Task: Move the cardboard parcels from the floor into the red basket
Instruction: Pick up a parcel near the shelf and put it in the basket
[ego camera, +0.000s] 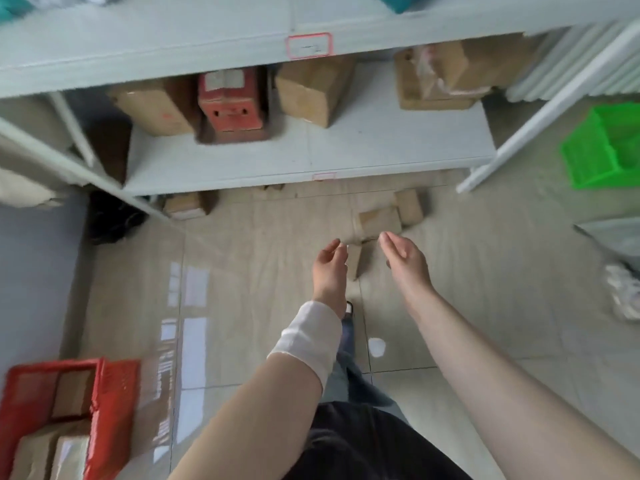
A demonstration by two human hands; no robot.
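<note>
Parcel storeroom — shelves [311, 154] of boxes [313, 95]

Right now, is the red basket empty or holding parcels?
Holding parcels: brown cardboard parcels show inside the red basket, bottom left.

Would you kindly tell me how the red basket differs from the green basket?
The red basket sits at lower left; the green basket sits far right, beside the shelf rack. The red basket holds cardboard parcels; the green basket shows none. Both have slotted walls and stand on the floor.
</note>
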